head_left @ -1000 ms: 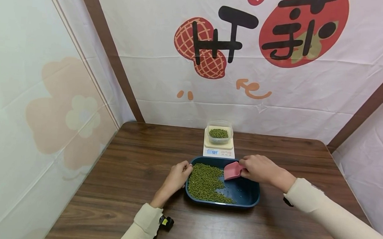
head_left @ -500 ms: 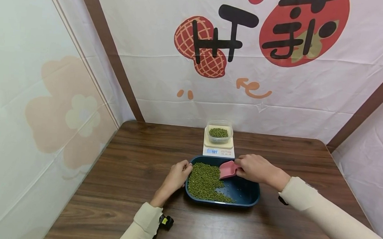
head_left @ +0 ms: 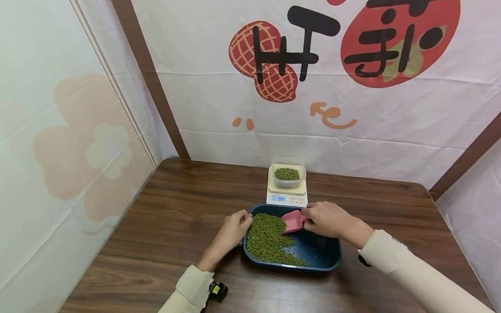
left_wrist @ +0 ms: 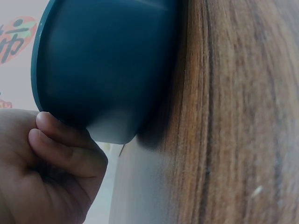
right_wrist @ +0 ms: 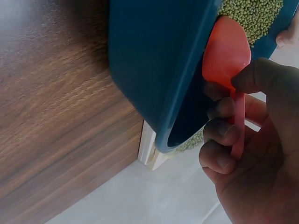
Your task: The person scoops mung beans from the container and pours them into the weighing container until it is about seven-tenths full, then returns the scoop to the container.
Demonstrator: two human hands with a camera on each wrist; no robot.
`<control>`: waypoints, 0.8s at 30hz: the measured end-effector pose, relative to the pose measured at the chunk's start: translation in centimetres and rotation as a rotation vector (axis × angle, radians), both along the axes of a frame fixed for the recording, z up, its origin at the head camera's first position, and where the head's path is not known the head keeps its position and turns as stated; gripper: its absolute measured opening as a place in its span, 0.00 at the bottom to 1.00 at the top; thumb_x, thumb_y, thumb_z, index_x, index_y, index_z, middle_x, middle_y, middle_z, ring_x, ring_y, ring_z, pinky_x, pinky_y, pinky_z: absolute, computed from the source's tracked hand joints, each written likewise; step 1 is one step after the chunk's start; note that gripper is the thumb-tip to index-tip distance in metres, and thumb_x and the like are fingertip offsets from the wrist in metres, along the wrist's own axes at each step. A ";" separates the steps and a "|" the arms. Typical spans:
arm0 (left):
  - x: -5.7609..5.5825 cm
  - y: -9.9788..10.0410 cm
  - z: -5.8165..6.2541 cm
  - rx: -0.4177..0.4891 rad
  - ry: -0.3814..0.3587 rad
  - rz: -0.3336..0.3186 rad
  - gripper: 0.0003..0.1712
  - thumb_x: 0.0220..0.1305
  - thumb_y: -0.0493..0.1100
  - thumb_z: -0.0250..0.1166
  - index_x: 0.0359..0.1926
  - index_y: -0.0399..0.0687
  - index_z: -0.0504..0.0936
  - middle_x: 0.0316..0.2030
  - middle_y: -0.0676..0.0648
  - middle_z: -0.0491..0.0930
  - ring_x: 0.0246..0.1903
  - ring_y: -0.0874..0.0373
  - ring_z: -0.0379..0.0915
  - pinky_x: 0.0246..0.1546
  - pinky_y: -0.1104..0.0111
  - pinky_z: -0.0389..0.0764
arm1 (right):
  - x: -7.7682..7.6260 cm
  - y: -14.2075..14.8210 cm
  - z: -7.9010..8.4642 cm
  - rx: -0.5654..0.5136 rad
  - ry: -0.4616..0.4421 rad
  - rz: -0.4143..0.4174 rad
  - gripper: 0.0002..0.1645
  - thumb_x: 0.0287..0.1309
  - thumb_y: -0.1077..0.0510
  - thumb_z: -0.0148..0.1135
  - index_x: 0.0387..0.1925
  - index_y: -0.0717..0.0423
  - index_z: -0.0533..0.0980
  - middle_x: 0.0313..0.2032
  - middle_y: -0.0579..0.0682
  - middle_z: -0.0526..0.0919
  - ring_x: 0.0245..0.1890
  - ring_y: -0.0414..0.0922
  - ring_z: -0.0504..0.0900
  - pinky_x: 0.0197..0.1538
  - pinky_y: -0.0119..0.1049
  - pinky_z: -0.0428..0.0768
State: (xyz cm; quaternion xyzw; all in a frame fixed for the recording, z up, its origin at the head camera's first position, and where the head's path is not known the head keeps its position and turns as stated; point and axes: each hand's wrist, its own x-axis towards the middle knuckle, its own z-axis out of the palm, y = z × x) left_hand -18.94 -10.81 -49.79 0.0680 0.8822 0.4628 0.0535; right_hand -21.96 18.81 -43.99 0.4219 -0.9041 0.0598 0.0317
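Note:
A dark blue tray (head_left: 313,248) sits on the table, its left half heaped with small green mung beans (head_left: 267,243). My right hand (head_left: 327,219) grips the handle of a pink scoop (head_left: 292,222), fingers wrapped around it and thumb near the bowl in the right wrist view. The tip of the scoop (right_wrist: 226,49) is at the edge of the beans, inside the tray by its far wall. At the tray's left end, my left hand (head_left: 231,229) holds the rim; its curled fingers (left_wrist: 70,151) lie against the outer wall in the left wrist view.
Behind the tray stands a white kitchen scale (head_left: 274,199) with a lit display. A clear plastic container (head_left: 288,182) of mung beans rests on it. The brown wooden table (head_left: 181,195) meets a printed curtain (head_left: 206,103) at the back.
My right hand has moved left with the scoop, from the bare part of the tray up to the beans. The left hand stays at the rim.

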 end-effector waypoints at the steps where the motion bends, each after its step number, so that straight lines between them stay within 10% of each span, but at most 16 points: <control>1: 0.0 0.0 0.0 -0.001 0.001 0.000 0.20 0.75 0.50 0.47 0.25 0.47 0.68 0.12 0.49 0.65 0.07 0.58 0.64 0.09 0.68 0.72 | 0.0 -0.1 0.0 0.000 0.001 0.005 0.03 0.55 0.58 0.60 0.27 0.49 0.74 0.20 0.41 0.65 0.17 0.37 0.59 0.20 0.31 0.56; 24: 0.0 0.1 -0.1 0.011 0.010 -0.003 0.20 0.75 0.49 0.47 0.25 0.46 0.68 0.11 0.49 0.65 0.07 0.59 0.64 0.09 0.70 0.71 | -0.2 -2.1 0.2 0.014 -0.020 0.037 0.06 0.57 0.56 0.59 0.25 0.47 0.73 0.20 0.42 0.65 0.18 0.38 0.57 0.22 0.32 0.55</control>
